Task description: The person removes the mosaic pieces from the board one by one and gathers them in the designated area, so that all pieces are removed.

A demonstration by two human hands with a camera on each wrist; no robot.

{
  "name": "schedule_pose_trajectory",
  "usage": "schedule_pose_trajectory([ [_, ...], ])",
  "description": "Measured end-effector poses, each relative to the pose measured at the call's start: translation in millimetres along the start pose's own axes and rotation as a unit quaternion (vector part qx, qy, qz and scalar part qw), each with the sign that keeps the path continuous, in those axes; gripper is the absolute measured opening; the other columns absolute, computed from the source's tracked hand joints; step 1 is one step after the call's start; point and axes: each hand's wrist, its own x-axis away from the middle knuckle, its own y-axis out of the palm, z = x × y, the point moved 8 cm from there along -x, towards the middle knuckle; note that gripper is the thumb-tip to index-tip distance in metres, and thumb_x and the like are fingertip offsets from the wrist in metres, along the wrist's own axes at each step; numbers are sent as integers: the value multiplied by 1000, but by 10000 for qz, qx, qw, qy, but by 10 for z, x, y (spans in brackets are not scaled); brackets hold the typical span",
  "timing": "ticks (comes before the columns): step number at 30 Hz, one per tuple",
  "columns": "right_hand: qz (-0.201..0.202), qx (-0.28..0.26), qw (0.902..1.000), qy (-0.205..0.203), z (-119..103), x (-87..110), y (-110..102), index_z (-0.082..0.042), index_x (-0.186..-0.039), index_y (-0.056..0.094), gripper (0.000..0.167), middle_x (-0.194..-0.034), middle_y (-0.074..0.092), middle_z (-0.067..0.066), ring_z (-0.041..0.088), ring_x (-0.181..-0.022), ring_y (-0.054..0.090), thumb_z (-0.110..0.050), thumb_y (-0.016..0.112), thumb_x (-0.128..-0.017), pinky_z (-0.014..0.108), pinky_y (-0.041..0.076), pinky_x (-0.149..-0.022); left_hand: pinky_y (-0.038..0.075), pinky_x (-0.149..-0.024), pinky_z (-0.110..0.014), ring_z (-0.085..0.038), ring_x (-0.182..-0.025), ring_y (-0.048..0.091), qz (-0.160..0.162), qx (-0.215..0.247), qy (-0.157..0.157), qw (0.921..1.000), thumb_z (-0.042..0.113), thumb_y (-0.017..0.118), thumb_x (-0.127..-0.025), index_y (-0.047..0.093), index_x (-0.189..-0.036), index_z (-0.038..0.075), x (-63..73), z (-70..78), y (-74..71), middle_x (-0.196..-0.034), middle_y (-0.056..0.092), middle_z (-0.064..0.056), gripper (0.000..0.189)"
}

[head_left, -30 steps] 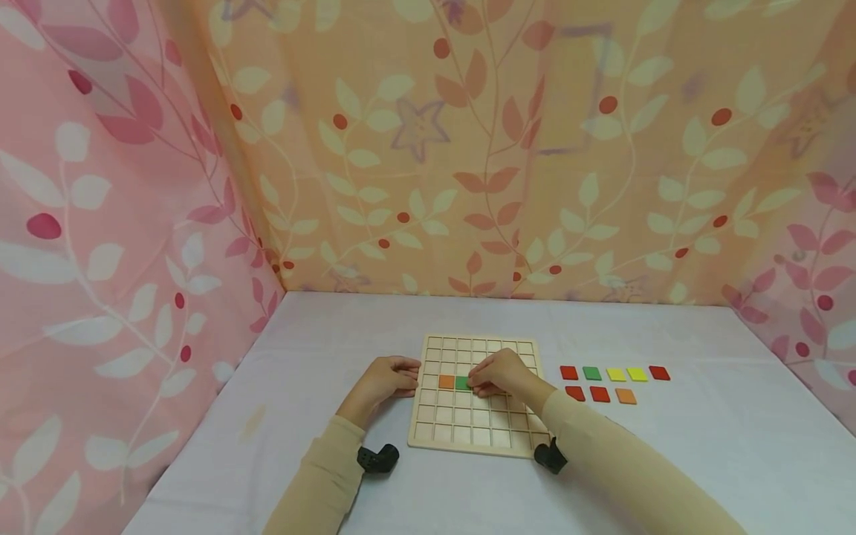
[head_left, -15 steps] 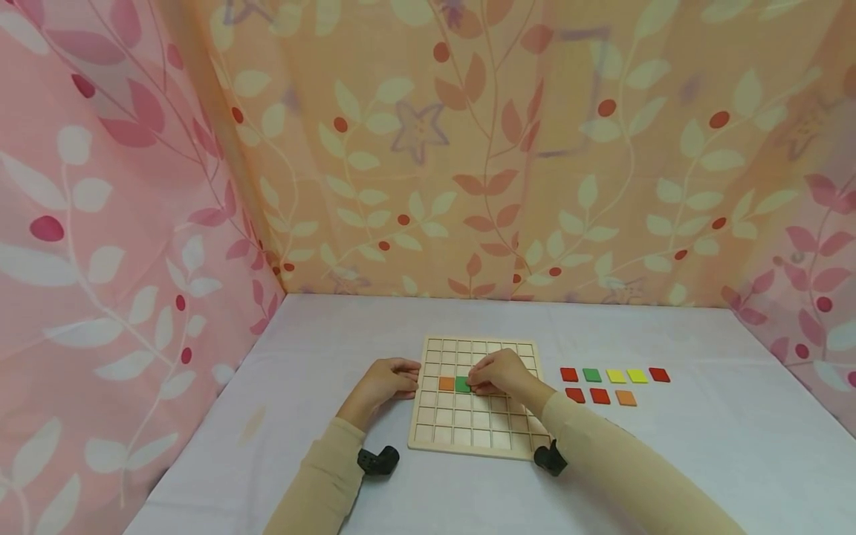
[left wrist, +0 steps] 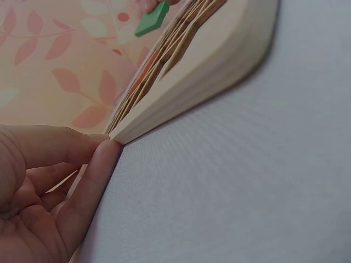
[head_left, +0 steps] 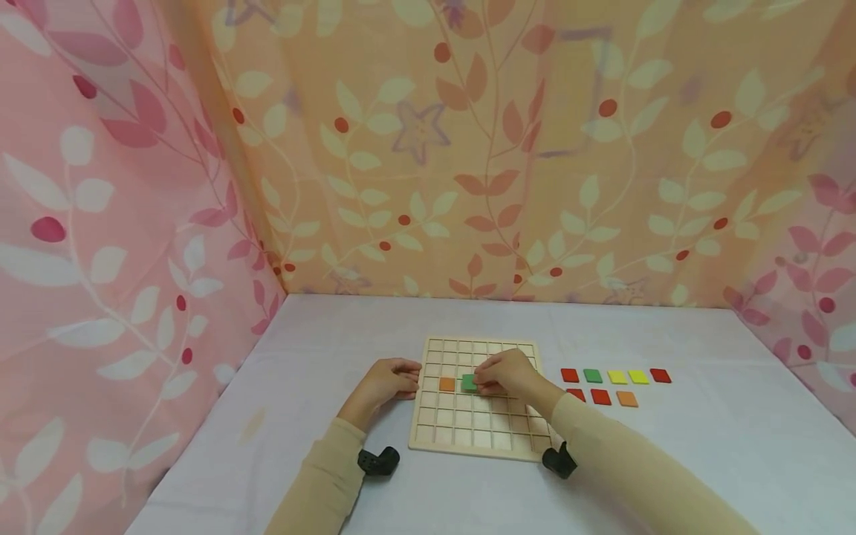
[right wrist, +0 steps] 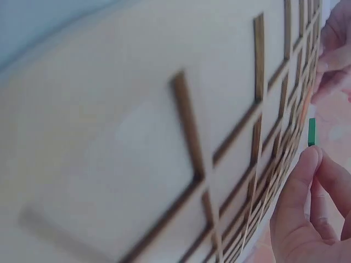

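Note:
A pale wooden grid board (head_left: 461, 438) lies on the white-covered table. An orange tile (head_left: 446, 384) sits in one of its squares. My right hand (head_left: 513, 377) pinches a green tile (head_left: 469, 383) between thumb and finger. In the left wrist view that green tile (left wrist: 152, 21) shows tilted and raised off the board; the right wrist view shows it edge-on above my right fingertips (right wrist: 312, 156). My left hand (head_left: 383, 384) rests at the board's left side, its thumb and fingertips touching the edge.
Right of the board lie two rows of loose tiles: several red ones (head_left: 601, 397), a green tile (head_left: 592, 376), two yellow ones (head_left: 617, 377) and an orange one (head_left: 627, 399). Black devices (head_left: 379, 462) are worn at both wrists. Patterned cloth (head_left: 414, 223) hangs behind the table.
My right hand has drawn slightly to the right and lifted, with the green tile coming away from its square beside the orange tile. My left hand stays in place.

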Motion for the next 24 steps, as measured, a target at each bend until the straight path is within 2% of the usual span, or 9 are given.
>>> schedule_pose_trajectory([
  [7, -69, 133, 9998, -112, 43, 105, -271, 12, -105, 70, 24, -73, 72, 4, 8, -60, 64, -3, 73, -86, 22, 60, -64, 62, -68, -25, -10, -77, 66, -45, 46, 36, 10000, -14, 68, -81, 65, -122, -6, -2, -26, 15, -100, 72, -15, 42],
  [14, 71, 479, 9985, -237, 80, 237, -628, 12, -106, 70, 27, -76, 74, 0, 6, -64, 67, -6, 74, -86, 22, 61, -66, 62, -68, -26, -11, -78, 66, -22, 38, -5, 10000, -13, 69, -81, 66, -121, -5, -21, -20, 10, -101, 72, -15, 41],
  [20, 168, 650, 9977, -62, 140, 350, -905, 10, -110, 70, 30, -80, 74, 0, 7, -68, 69, -11, 74, -87, 23, 61, -69, 62, -68, -25, -11, -76, 65, -44, 111, 14, 9999, -14, 67, -82, 65, -122, -6, -39, -20, 6, -99, 70, -14, 42],
  [24, 253, 956, 9950, 98, 208, 415, -1070, 7, -112, 71, 33, -82, 75, 0, 9, -71, 70, -16, 74, -89, 26, 62, -72, 62, -68, -25, -10, -76, 65, -78, 148, 11, 9999, -15, 66, -82, 63, -123, -8, -33, -23, 10, -100, 70, -15, 42],
])
